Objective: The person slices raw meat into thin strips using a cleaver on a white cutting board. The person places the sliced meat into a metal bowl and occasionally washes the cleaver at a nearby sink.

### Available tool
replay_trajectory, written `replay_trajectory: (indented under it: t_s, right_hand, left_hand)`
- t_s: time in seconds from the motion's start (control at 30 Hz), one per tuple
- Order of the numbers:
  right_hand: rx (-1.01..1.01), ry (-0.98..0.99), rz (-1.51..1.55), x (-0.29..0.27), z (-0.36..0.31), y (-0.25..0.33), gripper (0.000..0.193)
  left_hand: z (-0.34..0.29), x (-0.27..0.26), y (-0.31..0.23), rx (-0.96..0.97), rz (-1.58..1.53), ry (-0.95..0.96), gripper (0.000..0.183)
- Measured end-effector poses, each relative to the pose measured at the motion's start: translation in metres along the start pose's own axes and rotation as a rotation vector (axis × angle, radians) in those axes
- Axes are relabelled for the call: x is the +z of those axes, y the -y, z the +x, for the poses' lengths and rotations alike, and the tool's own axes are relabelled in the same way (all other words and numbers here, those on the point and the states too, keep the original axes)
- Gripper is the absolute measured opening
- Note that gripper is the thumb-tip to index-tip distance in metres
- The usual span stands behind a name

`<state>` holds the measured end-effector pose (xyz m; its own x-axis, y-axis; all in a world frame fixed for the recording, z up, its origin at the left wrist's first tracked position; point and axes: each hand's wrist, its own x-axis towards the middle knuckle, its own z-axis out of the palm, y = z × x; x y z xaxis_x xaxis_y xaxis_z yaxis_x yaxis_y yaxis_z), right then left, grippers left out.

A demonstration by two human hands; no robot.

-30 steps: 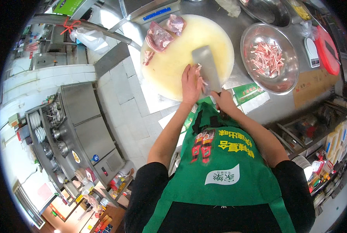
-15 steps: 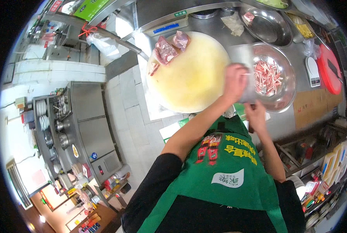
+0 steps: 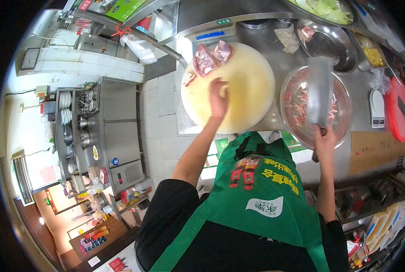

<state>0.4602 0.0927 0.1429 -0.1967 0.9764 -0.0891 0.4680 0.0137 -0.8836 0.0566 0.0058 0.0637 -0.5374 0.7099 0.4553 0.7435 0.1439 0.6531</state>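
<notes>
My left hand [image 3: 218, 100] hovers over the round yellowish-white cutting board [image 3: 252, 86], near the raw meat. Its fingers are loosely curved and somewhat apart, with nothing visible in them. Two chunks of meat, a larger piece [image 3: 204, 62] and a smaller one [image 3: 222, 51], lie at the board's far left, with small scraps [image 3: 189, 79] beside them. My right hand [image 3: 325, 139] grips the dark handle of a cleaver [image 3: 319, 93]. The wide blade, blurred by motion, is above a steel bowl [image 3: 289, 122] and hides part of the meat strips [image 3: 301, 109] inside.
Behind the bowl stands a steel basin [image 3: 347, 50] holding a small meat piece [image 3: 307, 31]. A crumpled pale cloth [image 3: 287, 40] lies beside it. Further right are a white scale [image 3: 377, 109] and a red board [image 3: 398, 111]. A steel shelf edge [image 3: 257, 10] runs along the back.
My left hand has left the cleaver's blade at the bowl's edge and moved left over the board. My right hand has brought the cleaver rightward over the bowl. The view has shifted slightly.
</notes>
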Motion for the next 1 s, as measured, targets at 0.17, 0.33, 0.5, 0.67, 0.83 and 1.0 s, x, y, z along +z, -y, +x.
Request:
replay_trajectory:
  t_s: [0.17, 0.33, 0.5, 0.67, 0.83, 1.0]
  right_hand:
    - [-0.164, 0.308, -0.098, 0.087, -0.008, 0.03, 0.02]
    - [-0.231, 0.409, -0.297, 0.171, -0.011, 0.006, 0.023]
    - [-0.162, 0.386, -0.459, 0.188, -0.024, 0.01, 0.025]
    - [-0.157, 0.349, -0.531, 0.199, -0.031, 0.024, 0.025]
    - [-0.103, 0.328, -0.522, 0.197, -0.027, 0.036, 0.024]
    - [-0.149, 0.315, -0.425, 0.189, -0.009, 0.021, 0.029]
  left_hand:
    - [0.051, -0.068, 0.105, -0.136, 0.121, -0.106, 0.025]
    - [0.122, -0.054, 0.172, -0.376, 0.063, 0.006, 0.049]
    - [0.175, -0.015, 0.211, -0.585, 0.098, 0.326, 0.073]
    - [0.191, 0.007, 0.277, -0.581, -0.198, 0.518, 0.068]
    - [0.197, 0.019, 0.283, -0.646, -0.112, 0.486, 0.07]
    - [0.166, 0.0, 0.213, -0.627, -0.353, 0.305, 0.053]
